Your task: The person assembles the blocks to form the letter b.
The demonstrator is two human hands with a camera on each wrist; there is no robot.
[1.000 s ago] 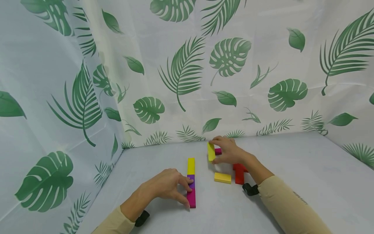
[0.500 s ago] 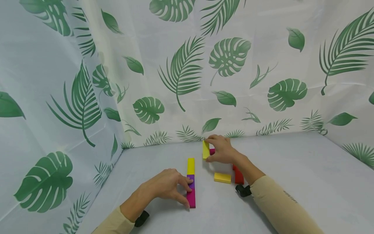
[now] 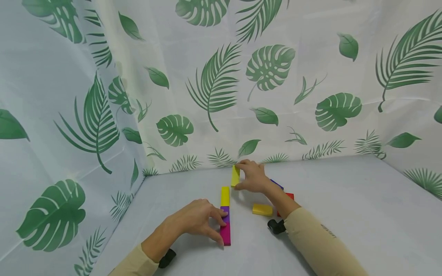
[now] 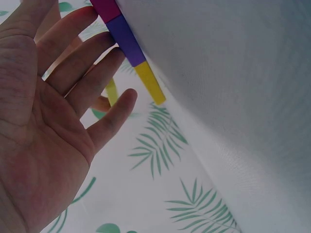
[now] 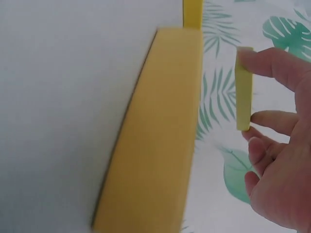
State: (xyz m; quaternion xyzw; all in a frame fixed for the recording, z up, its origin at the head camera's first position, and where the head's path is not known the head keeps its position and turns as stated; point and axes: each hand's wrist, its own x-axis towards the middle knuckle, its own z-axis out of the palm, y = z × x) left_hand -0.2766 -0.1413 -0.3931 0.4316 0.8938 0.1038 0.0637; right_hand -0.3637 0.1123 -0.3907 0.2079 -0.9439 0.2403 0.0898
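Observation:
A straight row on the table has a yellow block at its far end, a purple block in the middle and a magenta block nearest. My left hand touches the row's left side, with its thumb by the magenta block's near end; the left wrist view shows its fingers extended. Beyond the row and slightly right, my right hand pinches another yellow block between thumb and fingers. In the right wrist view this block stands upright in the grip.
An orange-yellow block lies right of the row, large in the right wrist view. Red and blue pieces are partly hidden by the right arm. A leaf-patterned cloth hangs behind the table.
My right hand has moved left with the yellow block, closer to the far end of the row. A blue piece has come into view behind the forearm. The left hand keeps its place.

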